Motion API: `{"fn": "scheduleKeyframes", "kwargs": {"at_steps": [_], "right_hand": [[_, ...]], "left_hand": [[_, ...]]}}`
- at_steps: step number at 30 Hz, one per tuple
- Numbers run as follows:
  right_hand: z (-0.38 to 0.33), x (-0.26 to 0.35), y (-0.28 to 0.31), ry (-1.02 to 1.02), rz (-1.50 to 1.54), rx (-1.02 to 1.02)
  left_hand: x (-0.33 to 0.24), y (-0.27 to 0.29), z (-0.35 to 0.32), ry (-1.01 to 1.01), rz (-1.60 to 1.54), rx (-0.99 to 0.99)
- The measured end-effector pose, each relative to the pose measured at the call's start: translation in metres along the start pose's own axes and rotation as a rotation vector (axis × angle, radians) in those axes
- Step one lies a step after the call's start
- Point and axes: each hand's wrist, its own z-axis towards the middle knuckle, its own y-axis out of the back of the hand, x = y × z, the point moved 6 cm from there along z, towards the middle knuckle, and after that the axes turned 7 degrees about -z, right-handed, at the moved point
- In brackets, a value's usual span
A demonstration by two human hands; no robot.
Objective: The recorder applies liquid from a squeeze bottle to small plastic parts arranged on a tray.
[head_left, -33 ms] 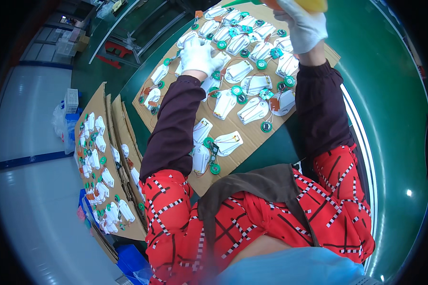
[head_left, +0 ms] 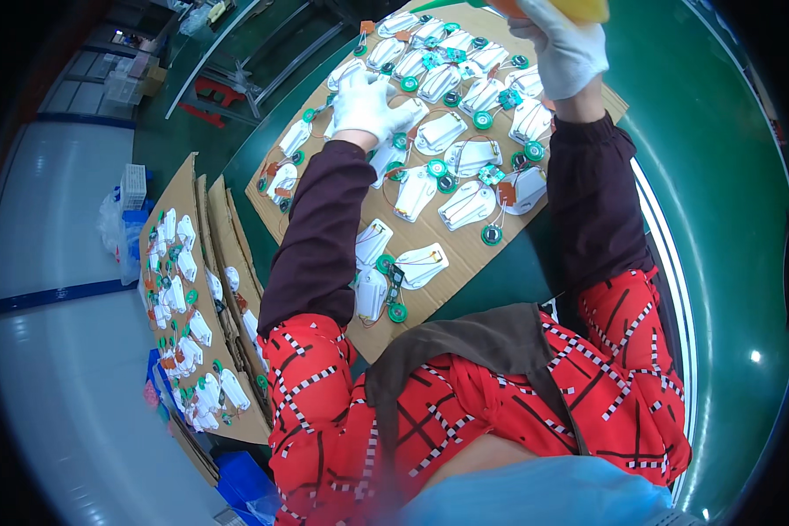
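My left hand [head_left: 365,107], in a white glove, rests over the white plastic housings on a cardboard sheet [head_left: 451,252], its fingers spread. Some of the parts under it are hidden by the palm. At the top right, my gloved right hand [head_left: 568,54] is closed around an orange-and-yellow tool [head_left: 582,9] with a green tapering tip [head_left: 438,4]. The upper edge cuts off most of that tool. Around both hands lie several white housings [head_left: 441,132] with thin wires, round green-rimmed discs [head_left: 483,119] and small green circuit boards [head_left: 491,174].
Left of my arm, a second cardboard sheet [head_left: 252,428] carries more white housings, with further cardboard [head_left: 215,200] beside it. A blue bin [head_left: 241,482] stands at the lower left. Metal framing [head_left: 276,74] is beyond the table's far left; the green surface [head_left: 728,263] extends to the right.
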Motion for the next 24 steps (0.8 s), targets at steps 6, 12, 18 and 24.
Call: {"fn": "scheduleKeyframes", "kwargs": {"at_steps": [6, 12, 18, 24], "right_hand": [[-0.001, 0.013, 0.007, 0.019, 0.024, -0.020], [0.000, 0.010, 0.002, 0.011, 0.021, -0.012], [0.003, 0.014, 0.010, 0.026, 0.069, -0.029], [0.002, 0.017, 0.012, 0.010, 0.072, -0.047]], "left_hand": [[0.031, 0.009, 0.007, 0.060, -0.648, 0.327], [0.040, -0.009, 0.008, 0.130, -0.403, 0.295], [0.029, -0.013, 0.012, 0.099, -0.420, 0.294], [0.021, 0.000, 0.002, 0.157, -0.469, 0.365]]}}
